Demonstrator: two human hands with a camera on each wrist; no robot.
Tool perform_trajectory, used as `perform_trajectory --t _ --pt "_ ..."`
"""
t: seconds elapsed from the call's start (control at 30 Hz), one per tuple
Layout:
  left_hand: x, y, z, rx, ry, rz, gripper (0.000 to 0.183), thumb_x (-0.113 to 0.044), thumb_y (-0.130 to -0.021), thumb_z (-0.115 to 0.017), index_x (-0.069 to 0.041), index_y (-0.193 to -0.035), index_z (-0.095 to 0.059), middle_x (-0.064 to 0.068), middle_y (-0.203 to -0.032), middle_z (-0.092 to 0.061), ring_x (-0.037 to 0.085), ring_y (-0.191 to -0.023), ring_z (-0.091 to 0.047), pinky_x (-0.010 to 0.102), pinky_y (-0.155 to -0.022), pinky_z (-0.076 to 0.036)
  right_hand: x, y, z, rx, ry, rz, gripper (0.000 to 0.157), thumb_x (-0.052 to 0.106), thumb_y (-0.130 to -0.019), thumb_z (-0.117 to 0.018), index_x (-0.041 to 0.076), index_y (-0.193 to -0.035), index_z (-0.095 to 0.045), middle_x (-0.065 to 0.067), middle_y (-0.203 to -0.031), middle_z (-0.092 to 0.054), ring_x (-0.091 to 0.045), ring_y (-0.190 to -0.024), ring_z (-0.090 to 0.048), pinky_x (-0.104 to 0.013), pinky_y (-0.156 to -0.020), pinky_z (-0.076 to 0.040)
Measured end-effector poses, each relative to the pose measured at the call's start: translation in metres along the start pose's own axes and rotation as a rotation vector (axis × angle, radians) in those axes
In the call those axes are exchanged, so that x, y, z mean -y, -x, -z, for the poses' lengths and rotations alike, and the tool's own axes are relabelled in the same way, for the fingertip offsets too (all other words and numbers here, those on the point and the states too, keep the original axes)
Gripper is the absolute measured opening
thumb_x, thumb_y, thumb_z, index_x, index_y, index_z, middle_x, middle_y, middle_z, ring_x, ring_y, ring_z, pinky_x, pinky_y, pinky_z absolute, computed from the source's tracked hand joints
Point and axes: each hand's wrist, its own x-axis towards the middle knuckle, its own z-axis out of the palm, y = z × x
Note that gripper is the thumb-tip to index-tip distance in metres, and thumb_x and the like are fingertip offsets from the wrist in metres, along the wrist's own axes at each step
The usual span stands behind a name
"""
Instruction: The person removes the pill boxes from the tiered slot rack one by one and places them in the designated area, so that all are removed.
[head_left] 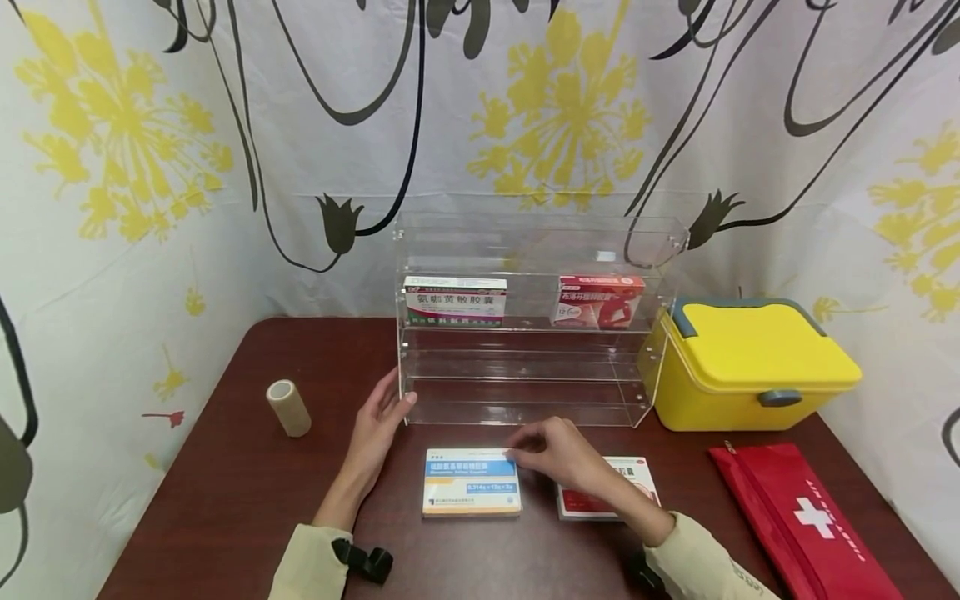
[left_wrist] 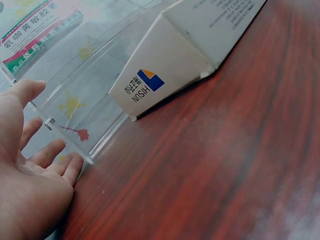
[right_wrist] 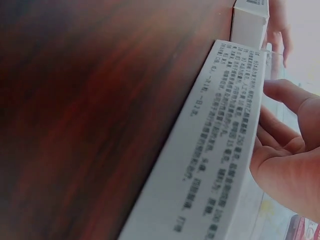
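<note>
As I scan the head cam L to R from my end, first item on the dark red-brown table [head_left: 202, 508] is a beige cylinder [head_left: 289, 410], tilted in view, well apart from the rest. Next, L hand [head_left: 373, 437]: at L end of the clear rack [head_left: 517, 413], thumb by the front edge, other fingers along the outer side. L wrist cam backs that up; I read it as relaxed, fingers loosely extended vs the panel.

On a mid tier, L side: white/magenta/green box [head_left: 456, 302], label facing fwd. Below, on tbl in front of rack: blue-and-white box [head_left: 471, 487], printed face up. Its HISUN-marked end shows in L wrist cam.

R hand [head_left: 561, 454] is right at that box's far R corner, fingers bent, tips at the edge. Can't tell if it's pinching or just touching; R wrist cam has a carton edge blocking the tips.

Under R forearm, partly covered: red-and-white box [head_left: 587, 503], flat on tbl, just R of the blue one w/ a gap btwn. Above it, same tier as the magenta one: red box [head_left: 600, 302]. Far R: yellow bin [head_left: 712, 410] w/ lid on, next to rack; red pouch [head_left: 780, 508] w/ white cross nearer cam.
</note>
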Motion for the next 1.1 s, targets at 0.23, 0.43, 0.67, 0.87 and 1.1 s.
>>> perform_trajectory --t 0.23,0.43,0.67,0.87,1.1 --pt "0.002 0.001 -0.001 -0.011 -0.019 0.000 0.061 -0.044 -0.091 -0.068 -0.036 -0.146 -0.043 -0.008 -0.147 -0.042 0.012 -0.135 -0.039 0.038 -0.108 -0.036 -0.002 0.007 0.010 -0.041 -0.028 -0.027 0.012 0.018 -0.090 -0.074 0.013 -0.101 -0.077 0.010 -0.090 -0.071 -0.008 -0.075 -0.063 -0.024 -0.067 -0.052" --pt "0.001 0.000 -0.002 0.001 -0.010 0.002 0.060 -0.042 -0.092 -0.068 -0.036 -0.146 -0.042 -0.008 -0.148 -0.041 0.011 -0.136 -0.038 0.037 -0.108 -0.036 -0.005 0.026 0.036 -0.172 -0.091 -0.058 0.021 0.026 -0.090 -0.074 0.015 -0.107 -0.075 0.010 -0.092 -0.071 -0.012 -0.070 -0.063 -0.027 -0.061 -0.054" --pt "-0.005 0.000 0.000 -0.001 0.034 0.008 0.060 -0.033 -0.094 -0.068 -0.027 -0.148 -0.042 -0.002 -0.149 -0.041 0.014 -0.135 -0.039 0.034 -0.107 -0.036 0.000 0.047 0.082 -0.371 -0.038 -0.031 0.024 0.024 -0.090 -0.074 0.019 -0.113 -0.073 0.007 -0.103 -0.071 -0.013 -0.082 -0.066 -0.027 -0.070 -0.055" --pt "-0.003 -0.001 0.002 0.001 0.029 0.022 0.062 -0.034 -0.094 -0.068 -0.029 -0.149 -0.040 -0.003 -0.150 -0.039 0.013 -0.137 -0.036 0.034 -0.109 -0.034 0.000 0.047 0.124 -0.503 0.090 0.001 0.030 0.017 -0.089 -0.075 0.018 -0.119 -0.070 0.002 -0.107 -0.070 -0.010 -0.086 -0.063 -0.017 -0.073 -0.053" --pt "0.000 0.000 0.001 0.000 -0.011 0.022 0.061 -0.042 -0.092 -0.068 -0.032 -0.147 -0.042 -0.006 -0.149 -0.040 0.012 -0.136 -0.037 0.034 -0.108 -0.035 0.011 0.032 0.170 -0.587 0.238 0.052 0.035 0.018 -0.088 -0.076 0.010 -0.122 -0.068 -0.006 -0.111 -0.069 -0.020 -0.096 -0.065 -0.007 -0.081 -0.044"
